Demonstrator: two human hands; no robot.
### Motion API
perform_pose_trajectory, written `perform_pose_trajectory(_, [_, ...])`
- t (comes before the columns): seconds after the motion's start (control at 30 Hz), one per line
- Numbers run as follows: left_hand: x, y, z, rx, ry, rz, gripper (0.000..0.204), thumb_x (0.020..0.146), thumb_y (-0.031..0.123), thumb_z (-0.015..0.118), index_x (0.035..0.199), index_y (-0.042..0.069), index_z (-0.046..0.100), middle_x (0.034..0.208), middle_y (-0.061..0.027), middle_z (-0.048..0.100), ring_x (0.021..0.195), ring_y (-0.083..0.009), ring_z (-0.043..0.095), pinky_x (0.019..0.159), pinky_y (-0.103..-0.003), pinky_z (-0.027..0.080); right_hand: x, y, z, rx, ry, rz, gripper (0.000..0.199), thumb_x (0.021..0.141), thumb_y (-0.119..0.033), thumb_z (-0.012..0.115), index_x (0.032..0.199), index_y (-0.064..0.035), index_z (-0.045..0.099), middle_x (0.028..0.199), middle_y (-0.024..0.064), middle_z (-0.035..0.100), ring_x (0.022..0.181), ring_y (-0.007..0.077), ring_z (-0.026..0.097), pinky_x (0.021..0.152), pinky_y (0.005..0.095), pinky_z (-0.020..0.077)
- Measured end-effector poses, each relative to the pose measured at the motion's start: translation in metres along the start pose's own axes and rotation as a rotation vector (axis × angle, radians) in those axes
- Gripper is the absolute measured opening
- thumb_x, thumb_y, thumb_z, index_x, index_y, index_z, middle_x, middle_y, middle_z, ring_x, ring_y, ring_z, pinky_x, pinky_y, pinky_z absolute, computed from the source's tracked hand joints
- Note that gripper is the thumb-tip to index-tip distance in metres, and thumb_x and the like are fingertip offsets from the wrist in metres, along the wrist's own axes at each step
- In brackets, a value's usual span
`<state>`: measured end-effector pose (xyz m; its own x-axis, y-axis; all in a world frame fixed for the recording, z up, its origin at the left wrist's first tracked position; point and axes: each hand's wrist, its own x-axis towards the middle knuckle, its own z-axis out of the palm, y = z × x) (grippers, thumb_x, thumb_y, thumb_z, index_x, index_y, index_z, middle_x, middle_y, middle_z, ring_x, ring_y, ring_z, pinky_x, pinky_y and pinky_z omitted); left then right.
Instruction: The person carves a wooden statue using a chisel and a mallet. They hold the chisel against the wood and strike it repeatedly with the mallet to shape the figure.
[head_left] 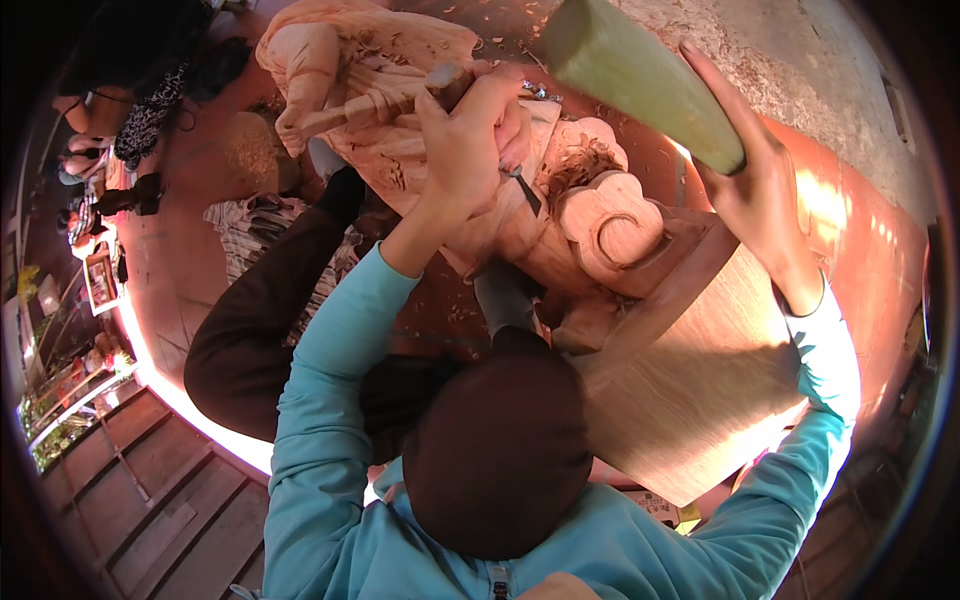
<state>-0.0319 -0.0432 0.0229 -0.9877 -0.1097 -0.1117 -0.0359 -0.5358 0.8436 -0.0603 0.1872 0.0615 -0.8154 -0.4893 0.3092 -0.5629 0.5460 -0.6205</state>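
My left hand (465, 150) is closed around a chisel; its round wooden handle end (450, 84) sticks out above the fist. Below the fingers, the chisel's dark blade (527, 192) points down at a carved wooden figure (400, 165). Raised to the right, my right hand (750, 180) grips a thick, pale green, tapering mallet (640, 80), its wide end toward the upper left. Apart from the chisel, the mallet hangs above the carving. Rounded, cloud-like scrolls (612, 225) with curly shavings (580, 165) beside them lie right of the blade.
The carving's broad, flat wooden base (690, 370) slants at the right, close to my right arm. My dark-trousered legs (270, 320) are bent around the work. Striped cloth (250, 235) lies on the reddish floor (180, 270). Other people (90, 160) sit at the far left.
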Motion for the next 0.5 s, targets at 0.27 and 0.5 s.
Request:
perform_pose_trajectory(0.27, [0.001,-0.004,-0.003,-0.007,-0.044,-0.057,0.026,0.083,0.008,0.053,0.060,0.006,0.041,0.045,0.0005,0.035,0.034,-0.0092,0.032,0.033,-0.026,0.025,0.052,-0.019,-0.024,-0.109,-0.321,-0.207,0.072,0.071,0.006,0.063,0.137,-0.0030,0.033,0.112,0.0205,0.060,0.091,0.0256,0.064,0.079,0.0331,0.0527])
perform_pose_trajectory(0.5, [-0.002,0.003,0.003,0.208,-0.029,-0.052,0.039,0.086,0.018,0.043,0.051,0.012,0.029,0.043,0.0013,0.026,0.037,-0.0112,0.027,0.038,-0.027,0.023,0.062,-0.029,-0.022,-0.155,-0.173,-0.390,0.068,0.073,0.003,0.065,0.135,-0.0070,0.038,0.100,0.0192,0.065,0.077,0.0265,0.067,0.066,0.0310,0.0547])
